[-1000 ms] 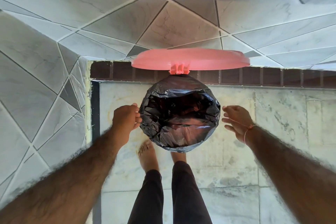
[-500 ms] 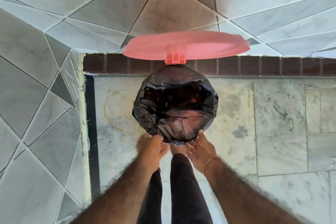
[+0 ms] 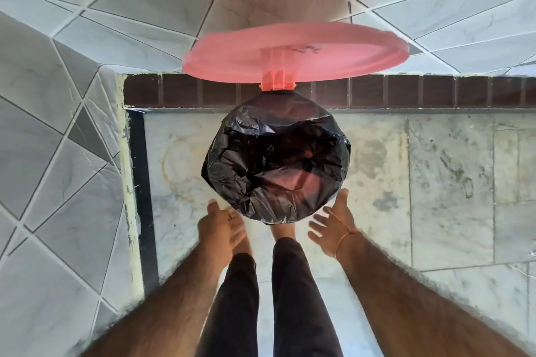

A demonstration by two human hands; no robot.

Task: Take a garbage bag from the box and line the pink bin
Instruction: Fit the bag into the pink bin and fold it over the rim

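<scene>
Seen from straight above, the pink bin stands on the marble floor with its round pink lid (image 3: 295,52) swung up at the far side. A black garbage bag (image 3: 275,159) lies inside it and is folded over the whole rim, so the bin's wall is hidden and pink only shows faintly through the plastic. My left hand (image 3: 222,229) is just off the bag's near-left edge, fingers spread, holding nothing. My right hand (image 3: 333,226) is at the near-right edge, palm open, thumb close to the bag. The bag box is not in view.
The bin sits near a corner: a grey tiled wall (image 3: 58,153) on the left and behind, with a brown tile skirting (image 3: 406,91) along the back. My legs and bare feet (image 3: 282,233) are directly below the bin. Marble floor (image 3: 435,168) stretches to the right.
Both hands slid from the bin's sides to its near edge, gripped the bag there, and have now let go and spread apart. The camera has moved closer over the bin.
</scene>
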